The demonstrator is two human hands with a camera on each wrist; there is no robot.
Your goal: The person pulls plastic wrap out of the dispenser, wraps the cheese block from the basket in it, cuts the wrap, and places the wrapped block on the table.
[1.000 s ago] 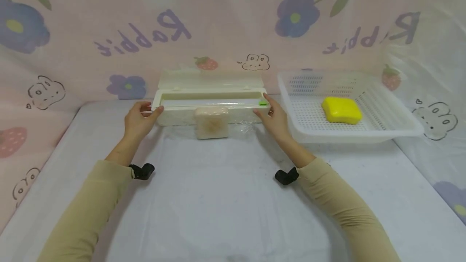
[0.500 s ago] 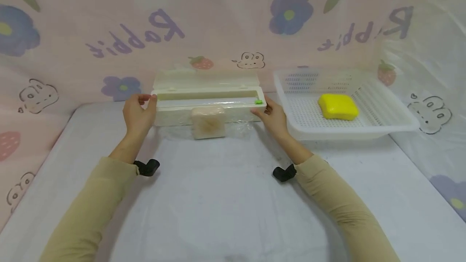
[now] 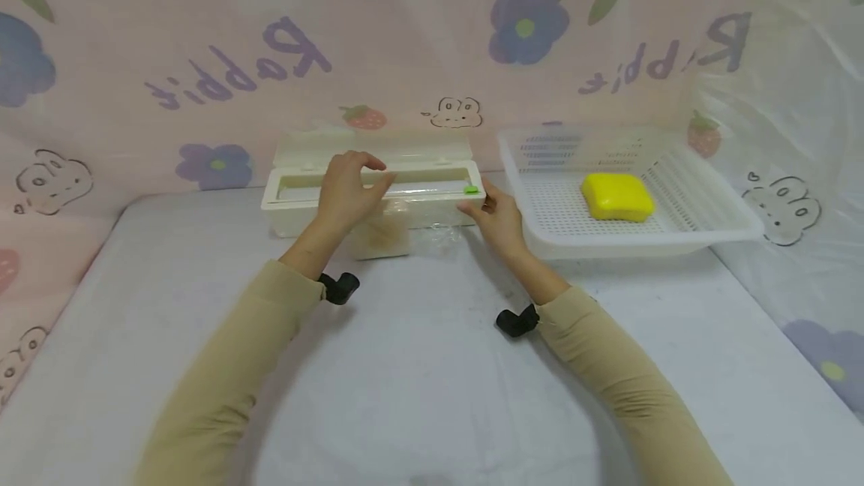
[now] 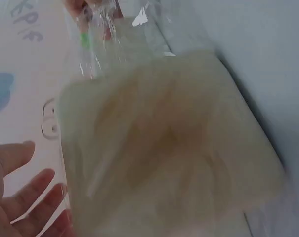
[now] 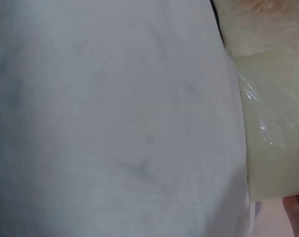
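A long white cling film dispenser [image 3: 297, 220] stands at the back of the table, its lid [image 3: 425, 145] raised and a film roll [image 3: 425, 188] inside. A green slider [image 3: 471, 190] sits at the right of its rim. In front, a slice of bread [image 3: 382, 240] stands under clear film, partly hidden by my left hand [image 3: 347, 190]. This hand is over the dispenser's middle, thumb and fingers apart; the left wrist view shows the spread fingers beside the bread [image 4: 164, 143]. My right hand [image 3: 501, 222] grips the dispenser's right end, thumb at the front.
To the right stands a white perforated basket [image 3: 648, 240] holding a yellow block [image 3: 617, 196]. Clear film [image 3: 437, 240] lies crumpled at the dispenser's front. A printed curtain [image 3: 405, 36] hangs right behind the table [image 3: 432, 381].
My left hand has left the dispenser's left end and moved right, over its middle near the bread. The right hand stays at the right end. The head view has shifted slightly.
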